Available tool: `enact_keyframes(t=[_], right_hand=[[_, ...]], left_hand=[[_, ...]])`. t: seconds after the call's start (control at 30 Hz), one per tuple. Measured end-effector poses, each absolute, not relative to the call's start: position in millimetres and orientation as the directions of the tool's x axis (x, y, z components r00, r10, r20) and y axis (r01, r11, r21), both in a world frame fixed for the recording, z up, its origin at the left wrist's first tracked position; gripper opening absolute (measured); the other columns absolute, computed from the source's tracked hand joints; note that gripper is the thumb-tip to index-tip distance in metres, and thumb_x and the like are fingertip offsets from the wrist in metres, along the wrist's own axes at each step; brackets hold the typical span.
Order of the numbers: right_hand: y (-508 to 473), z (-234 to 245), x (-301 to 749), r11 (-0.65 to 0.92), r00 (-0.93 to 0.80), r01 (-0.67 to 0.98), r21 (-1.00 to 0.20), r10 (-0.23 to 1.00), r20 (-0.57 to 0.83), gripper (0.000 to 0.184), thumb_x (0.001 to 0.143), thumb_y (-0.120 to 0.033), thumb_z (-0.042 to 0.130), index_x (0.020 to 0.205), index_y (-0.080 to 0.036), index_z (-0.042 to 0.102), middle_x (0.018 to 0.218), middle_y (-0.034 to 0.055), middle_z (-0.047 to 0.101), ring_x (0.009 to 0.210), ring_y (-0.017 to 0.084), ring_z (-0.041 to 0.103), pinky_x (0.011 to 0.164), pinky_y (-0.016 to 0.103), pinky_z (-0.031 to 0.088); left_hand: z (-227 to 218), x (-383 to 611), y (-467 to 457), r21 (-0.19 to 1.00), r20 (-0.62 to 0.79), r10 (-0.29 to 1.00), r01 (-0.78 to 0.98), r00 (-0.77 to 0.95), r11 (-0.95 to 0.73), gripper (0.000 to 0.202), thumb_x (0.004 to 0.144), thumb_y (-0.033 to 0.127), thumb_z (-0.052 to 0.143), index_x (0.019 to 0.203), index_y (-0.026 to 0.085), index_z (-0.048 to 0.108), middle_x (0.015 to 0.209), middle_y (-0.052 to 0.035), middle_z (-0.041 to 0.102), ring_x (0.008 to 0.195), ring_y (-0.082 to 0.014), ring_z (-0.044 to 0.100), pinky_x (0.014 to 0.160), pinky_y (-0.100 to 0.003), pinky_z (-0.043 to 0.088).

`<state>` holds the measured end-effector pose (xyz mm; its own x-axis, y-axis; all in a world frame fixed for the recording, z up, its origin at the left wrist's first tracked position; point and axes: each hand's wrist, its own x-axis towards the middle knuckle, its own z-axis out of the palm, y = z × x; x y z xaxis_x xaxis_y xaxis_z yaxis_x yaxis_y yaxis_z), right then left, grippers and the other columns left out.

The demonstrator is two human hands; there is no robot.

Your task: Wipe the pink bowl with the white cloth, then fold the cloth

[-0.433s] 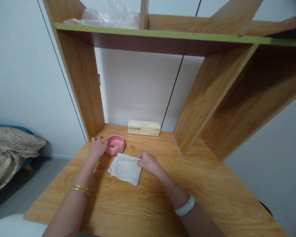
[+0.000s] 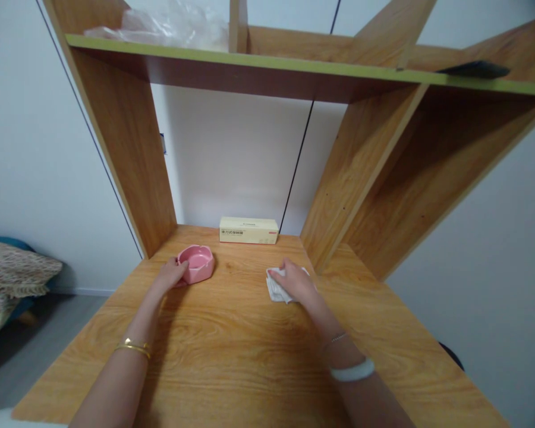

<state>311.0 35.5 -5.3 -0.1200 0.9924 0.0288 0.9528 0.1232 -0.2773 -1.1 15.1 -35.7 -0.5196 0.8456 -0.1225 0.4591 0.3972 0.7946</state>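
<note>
My left hand [image 2: 172, 275] is closed on the left side of a pink ashtray [image 2: 204, 268], its thumb over the notched rim. The ashtray stands upright on the wooden desk [image 2: 214, 356], and nothing shows inside it. To its right, my right hand [image 2: 296, 281] lies over a white cloth [image 2: 276, 290], fingers curved down on it. The cloth is bunched or folded small against the desktop, partly hidden by the palm.
A cream-coloured box [image 2: 248, 231] with printed lettering lies at the back against the wall. Upright wooden panels [image 2: 125, 148] flank the desk. Overhead runs a shelf [image 2: 267, 62] with a clear plastic bag [image 2: 178, 27] and a dark flat object [image 2: 477, 69].
The cloth has moved right, away from the ashtray, under my right hand, and looks more bunched. My left hand has gone from beside the ashtray to gripping its rim. The view has shifted slightly.
</note>
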Motion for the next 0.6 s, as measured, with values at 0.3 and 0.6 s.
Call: enact_keyframes(t=[0.3, 0.6], right_hand=[[47.5, -46.5, 314.0, 0.029, 0.017, 0.778, -0.627, 0.998, 0.067, 0.011, 0.067, -0.026, 0.059, 0.072, -0.016, 0.059, 0.072, 0.0056, 0.065, 0.071, 0.018, 0.059, 0.058, 0.023, 0.037], [56.1, -53.4, 323.1, 0.059, 0.062, 0.504, -0.862, 0.993, 0.105, 0.025, 0.065, -0.039, 0.057, 0.063, -0.015, 0.057, 0.057, 0.0006, 0.058, 0.054, 0.014, 0.053, 0.05, 0.022, 0.037]], left_hand=[[-37.2, 44.6, 5.2, 0.957, -0.128, 0.926, 0.201, -0.356, 0.21, 0.034, 0.08, 0.032, 0.041, 0.109, 0.017, 0.045, 0.073, -0.0065, 0.062, 0.059, -0.0156, 0.061, 0.048, -0.025, 0.051], [-52.2, 98.0, 3.3, 0.949, -0.029, 0.98, 0.302, -0.195, 0.088, 0.038, 0.075, 0.03, 0.044, 0.109, 0.014, 0.049, 0.081, -0.0071, 0.065, 0.067, -0.0166, 0.062, 0.057, -0.027, 0.048]])
